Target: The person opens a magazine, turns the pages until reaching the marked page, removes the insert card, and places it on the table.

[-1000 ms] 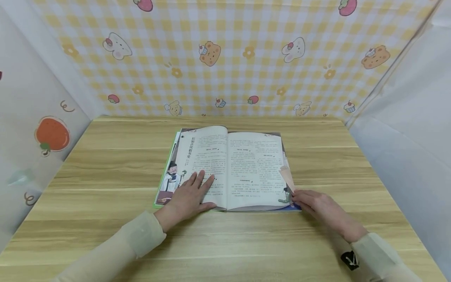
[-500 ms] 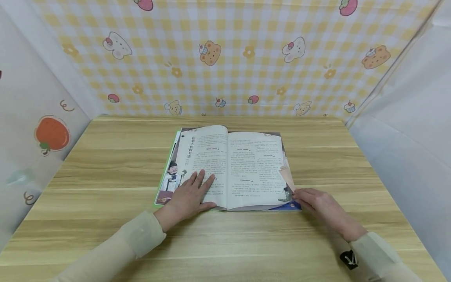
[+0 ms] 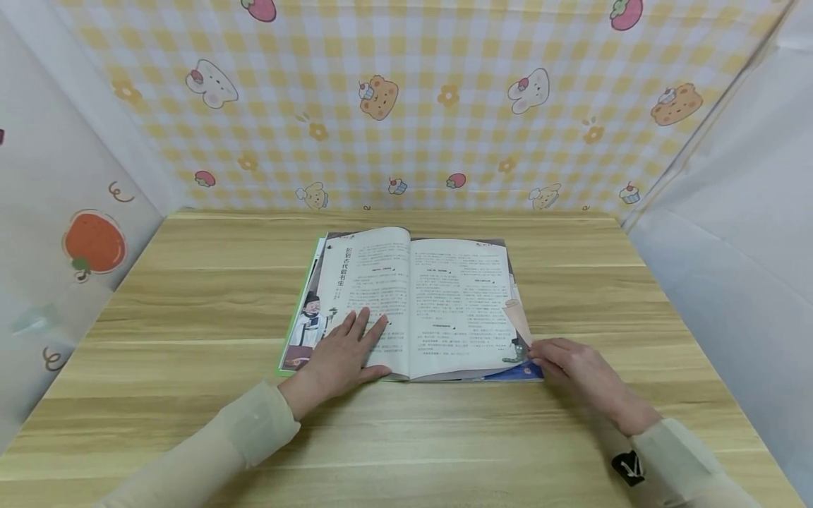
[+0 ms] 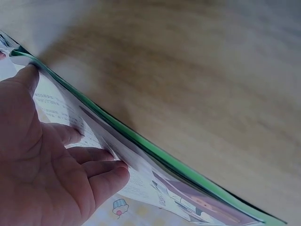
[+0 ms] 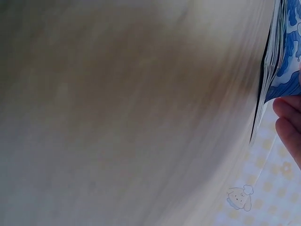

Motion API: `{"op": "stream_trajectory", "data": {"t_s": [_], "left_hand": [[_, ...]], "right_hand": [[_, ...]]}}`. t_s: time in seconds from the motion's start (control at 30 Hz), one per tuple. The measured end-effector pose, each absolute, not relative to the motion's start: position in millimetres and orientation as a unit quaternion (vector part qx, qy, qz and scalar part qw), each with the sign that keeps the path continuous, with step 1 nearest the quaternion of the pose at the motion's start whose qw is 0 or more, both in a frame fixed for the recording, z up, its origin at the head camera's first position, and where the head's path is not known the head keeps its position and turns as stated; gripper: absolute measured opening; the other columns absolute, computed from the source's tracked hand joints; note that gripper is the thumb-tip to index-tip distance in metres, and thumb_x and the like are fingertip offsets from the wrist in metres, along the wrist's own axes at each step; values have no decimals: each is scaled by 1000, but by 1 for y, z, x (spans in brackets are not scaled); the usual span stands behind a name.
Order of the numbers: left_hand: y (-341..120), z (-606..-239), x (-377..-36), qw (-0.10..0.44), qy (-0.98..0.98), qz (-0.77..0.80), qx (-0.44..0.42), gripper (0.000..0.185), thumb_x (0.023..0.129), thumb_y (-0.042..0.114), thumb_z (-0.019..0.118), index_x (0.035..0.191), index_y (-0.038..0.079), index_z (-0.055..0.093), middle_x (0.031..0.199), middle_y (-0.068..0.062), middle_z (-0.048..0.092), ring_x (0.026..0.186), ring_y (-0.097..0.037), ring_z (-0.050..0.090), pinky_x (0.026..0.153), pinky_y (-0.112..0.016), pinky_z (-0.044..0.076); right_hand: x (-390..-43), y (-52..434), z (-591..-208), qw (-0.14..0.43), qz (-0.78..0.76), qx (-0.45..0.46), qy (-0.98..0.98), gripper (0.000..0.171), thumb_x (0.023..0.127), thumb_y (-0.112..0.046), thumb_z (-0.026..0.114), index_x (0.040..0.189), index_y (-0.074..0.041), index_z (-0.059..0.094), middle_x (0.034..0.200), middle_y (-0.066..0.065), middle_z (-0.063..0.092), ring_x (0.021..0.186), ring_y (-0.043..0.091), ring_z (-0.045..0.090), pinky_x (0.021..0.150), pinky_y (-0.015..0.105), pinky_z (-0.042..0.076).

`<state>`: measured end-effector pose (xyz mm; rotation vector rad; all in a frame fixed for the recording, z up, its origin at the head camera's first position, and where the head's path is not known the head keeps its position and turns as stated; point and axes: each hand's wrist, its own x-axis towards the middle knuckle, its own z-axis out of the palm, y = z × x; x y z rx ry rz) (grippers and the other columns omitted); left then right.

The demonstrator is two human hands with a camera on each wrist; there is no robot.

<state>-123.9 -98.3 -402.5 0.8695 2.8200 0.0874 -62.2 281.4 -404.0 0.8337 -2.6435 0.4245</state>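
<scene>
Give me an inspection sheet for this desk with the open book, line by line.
Surface: wooden table, light grain.
Job's things: open book lying flat, text pages up.
Clutter: nothing seen.
Grippers: left hand flat on the left page; right hand at the book's lower right corner, grip on the pages unclear.
Cables: nothing seen.
Surroundings: checked backdrop with cartoon animals; pale side panels.

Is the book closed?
No, the book lies open on the table, with the left hand flat on its left page.
</scene>
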Motion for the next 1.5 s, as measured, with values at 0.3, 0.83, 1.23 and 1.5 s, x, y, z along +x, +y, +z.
{"op": "stream_trajectory", "data": {"t_s": [0.3, 0.83, 1.23, 1.5], "left_hand": [[-98, -403, -123, 93, 952, 29, 290, 80, 88, 59, 52, 149, 13, 28, 152, -23, 25, 138, -43, 26, 108, -51, 32], [-98, -402, -123, 98, 952, 31, 287, 80, 88, 59, 52, 149, 13, 28, 152, -23, 25, 138, -43, 25, 108, -52, 31], [-99, -402, -122, 93, 951, 28, 292, 80, 88, 58, 52, 149, 12, 28, 151, -23, 25, 138, -43, 26, 108, -51, 31], [-99, -398, -122, 99, 952, 34, 286, 81, 87, 60, 51, 150, 15, 26, 153, -21, 23, 138, -42, 25, 108, -52, 31]], "right_hand": [[-63, 278, -401, 188, 143, 291, -927, 27, 66, 2, 78, 89, -11, 71, 88, 1, 72, 79, 16, 69, 67, 30, 55], [-65, 281, -403, 193, 161, 295, -922, 23, 67, 1, 78, 84, -12, 71, 84, -2, 71, 75, 13, 68, 65, 26, 54], [-67, 278, -403, 200, 177, 299, -916, 26, 68, 6, 76, 88, -10, 70, 89, 1, 71, 81, 16, 68, 72, 22, 53], [-68, 277, -398, 239, 196, 323, -894, 11, 78, -3, 73, 87, -8, 69, 87, 1, 70, 78, 16, 67, 72, 19, 52]]}}
